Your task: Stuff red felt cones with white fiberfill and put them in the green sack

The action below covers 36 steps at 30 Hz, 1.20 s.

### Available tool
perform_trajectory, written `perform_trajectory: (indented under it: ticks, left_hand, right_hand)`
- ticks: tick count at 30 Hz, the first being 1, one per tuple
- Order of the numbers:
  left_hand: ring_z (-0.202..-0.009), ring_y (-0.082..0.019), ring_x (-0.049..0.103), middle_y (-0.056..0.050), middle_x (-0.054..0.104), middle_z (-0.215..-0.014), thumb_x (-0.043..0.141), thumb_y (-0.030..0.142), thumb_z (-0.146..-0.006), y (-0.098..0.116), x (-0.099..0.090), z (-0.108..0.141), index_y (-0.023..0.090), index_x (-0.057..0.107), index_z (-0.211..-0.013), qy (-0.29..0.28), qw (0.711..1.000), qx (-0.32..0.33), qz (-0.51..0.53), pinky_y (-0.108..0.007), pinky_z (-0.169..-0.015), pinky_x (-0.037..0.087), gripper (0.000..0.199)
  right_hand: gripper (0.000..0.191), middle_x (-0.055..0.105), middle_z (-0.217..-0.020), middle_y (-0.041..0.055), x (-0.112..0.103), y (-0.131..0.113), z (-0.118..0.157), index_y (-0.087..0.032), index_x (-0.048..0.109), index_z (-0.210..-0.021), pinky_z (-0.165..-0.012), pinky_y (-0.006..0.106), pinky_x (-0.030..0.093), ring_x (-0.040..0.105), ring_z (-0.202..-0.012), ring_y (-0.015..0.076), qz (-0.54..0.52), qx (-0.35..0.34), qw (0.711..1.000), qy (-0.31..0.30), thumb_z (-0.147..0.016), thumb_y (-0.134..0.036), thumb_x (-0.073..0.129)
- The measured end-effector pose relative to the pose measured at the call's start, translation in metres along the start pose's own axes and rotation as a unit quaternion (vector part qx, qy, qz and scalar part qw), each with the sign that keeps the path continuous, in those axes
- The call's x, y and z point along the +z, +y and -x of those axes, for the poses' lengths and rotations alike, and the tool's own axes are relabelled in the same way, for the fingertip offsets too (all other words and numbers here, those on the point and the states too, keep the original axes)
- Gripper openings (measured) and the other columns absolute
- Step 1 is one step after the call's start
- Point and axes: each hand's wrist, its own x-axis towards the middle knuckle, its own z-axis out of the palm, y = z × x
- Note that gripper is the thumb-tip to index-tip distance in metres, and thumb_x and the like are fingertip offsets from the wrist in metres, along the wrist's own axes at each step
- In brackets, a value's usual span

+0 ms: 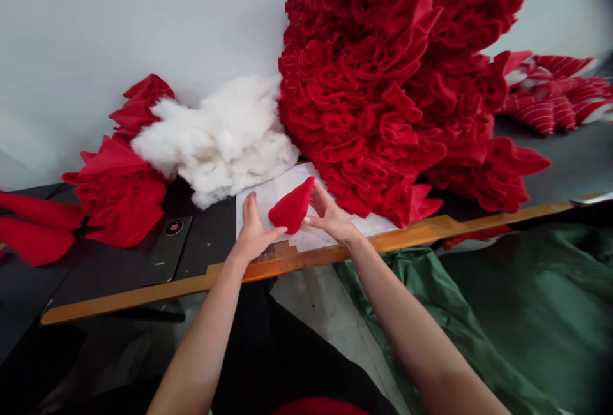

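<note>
A small red fabric cone point(291, 205), plump and tilted with its tip up to the right, is between my hands above white paper sheets. My left hand point(253, 231) is open, fingers raised apart from the cone and thumb reaching to its lower edge. At the cone's right side, my right hand point(332, 216) holds it with curved fingers and thumb; its fingertips are partly hidden behind the cone. The white paper point(249, 207) lies under both hands. Just behind is a heap of white fluffy stuffing point(225, 137).
A tall pile of red fabric pieces point(364, 89) rises behind to the right, with red striped pieces point(550, 99) beyond. On the left are more red pieces point(119, 191) and a phone point(167, 252). Tape point(287, 265) covers the table's front edge; green fabric point(479, 313) hangs below.
</note>
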Motion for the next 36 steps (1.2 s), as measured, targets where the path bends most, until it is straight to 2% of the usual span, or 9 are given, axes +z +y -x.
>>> perform_trajectory:
  ticks: [4, 8, 12, 16, 20, 23, 27, 31, 36]
  left_hand:
    - [-0.137, -0.034, 0.027, -0.017, 0.029, -0.145, 0.085, 0.024, -0.043, 0.000, 0.023, -0.016, 0.020, 0.030, -0.136, -0.093, 0.992, 0.081, 0.006, -0.047, -0.111, 0.025, 0.109]
    - [-0.119, -0.031, 0.049, -0.013, 0.050, -0.128, 0.079, 0.024, -0.057, -0.018, 0.035, -0.026, 0.019, 0.034, -0.133, -0.074, 0.995, 0.071, 0.023, -0.045, -0.102, 0.037, 0.089]
    - [-0.120, -0.030, 0.048, -0.014, 0.046, -0.134, 0.081, 0.021, -0.054, -0.030, 0.032, -0.028, 0.021, 0.029, -0.136, -0.062, 0.997, 0.051, 0.024, -0.044, -0.102, 0.036, 0.097]
    - [-0.118, -0.028, 0.050, -0.013, 0.048, -0.132, 0.081, 0.021, -0.055, -0.028, 0.032, -0.026, 0.022, 0.029, -0.136, -0.065, 0.996, 0.051, 0.043, -0.042, -0.099, 0.039, 0.096]
    - [-0.118, -0.028, 0.050, -0.013, 0.048, -0.130, 0.080, 0.025, -0.059, -0.021, 0.031, -0.022, 0.021, 0.032, -0.134, -0.062, 0.996, 0.051, 0.047, -0.041, -0.100, 0.038, 0.089]
    - [-0.118, -0.027, 0.049, -0.012, 0.049, -0.129, 0.077, 0.030, -0.065, -0.019, 0.029, -0.021, 0.021, 0.039, -0.127, -0.037, 0.995, 0.062, 0.063, -0.041, -0.102, 0.036, 0.073]
    - [-0.108, -0.024, 0.055, -0.008, 0.057, -0.115, 0.078, 0.031, -0.063, -0.018, 0.030, -0.023, 0.021, 0.051, -0.114, 0.006, 0.992, 0.044, 0.116, -0.037, -0.098, 0.039, 0.058]
    - [-0.098, -0.019, 0.060, -0.003, 0.063, -0.104, 0.078, 0.029, -0.063, -0.008, 0.032, -0.024, 0.022, 0.055, -0.106, 0.063, 0.947, -0.009, 0.314, -0.032, -0.091, 0.044, 0.049]
    - [-0.092, -0.019, 0.064, -0.003, 0.067, -0.098, 0.074, 0.034, -0.068, 0.010, 0.030, -0.011, 0.023, 0.058, -0.107, 0.040, 0.873, -0.116, 0.472, -0.031, -0.083, 0.049, 0.044]
  right_hand:
    - [0.079, 0.030, -0.150, 0.0092, 0.024, 0.006, -0.006, -0.024, 0.028, -0.143, -0.115, 0.043, 0.023, 0.031, -0.138, 0.0212, -0.021, 0.004, 0.999, -0.045, -0.078, -0.057, 0.059]
    - [0.062, 0.047, -0.139, 0.0093, 0.030, 0.017, -0.012, -0.022, 0.047, -0.131, -0.114, 0.043, 0.025, 0.041, -0.131, 0.0235, -0.012, 0.028, 0.999, -0.033, -0.080, -0.055, 0.058]
    - [0.057, 0.056, -0.132, 0.0063, 0.010, 0.019, -0.017, -0.027, 0.052, -0.124, -0.109, 0.044, 0.034, 0.048, -0.126, 0.0226, -0.123, 0.061, 0.990, -0.020, -0.074, -0.046, 0.068]
    - [0.049, 0.065, -0.116, 0.0042, 0.012, 0.016, -0.027, -0.025, 0.062, -0.111, -0.100, 0.043, 0.044, 0.059, -0.110, 0.0226, -0.099, 0.074, 0.991, -0.060, -0.064, -0.030, 0.076]
    - [0.027, 0.070, -0.091, 0.0029, 0.021, 0.020, -0.032, -0.020, 0.066, -0.090, -0.090, 0.040, 0.050, 0.065, -0.088, 0.0193, -0.069, 0.068, 0.995, 0.033, -0.066, -0.031, 0.070]
    - [0.030, 0.069, -0.094, 0.0045, 0.012, 0.025, -0.027, -0.020, 0.065, -0.095, -0.090, 0.039, 0.050, 0.065, -0.091, 0.0191, -0.072, 0.068, 0.990, 0.099, -0.069, -0.034, 0.067]
    - [0.029, 0.068, -0.095, 0.0063, 0.002, 0.030, -0.006, -0.021, 0.063, -0.096, -0.093, 0.043, 0.048, 0.064, -0.094, 0.0207, 0.010, 0.092, 0.991, 0.097, -0.069, -0.031, 0.067]
    - [0.037, 0.064, -0.105, 0.0082, 0.019, 0.026, 0.012, -0.022, 0.059, -0.109, -0.089, 0.043, 0.051, 0.064, -0.095, 0.0211, 0.002, 0.078, 0.994, 0.074, -0.073, -0.031, 0.063]
    - [0.051, 0.042, -0.131, 0.0091, 0.048, 0.007, 0.019, -0.028, 0.048, -0.125, -0.098, 0.042, 0.046, 0.048, -0.121, 0.0224, 0.004, -0.017, 0.997, 0.070, -0.076, -0.028, 0.062]
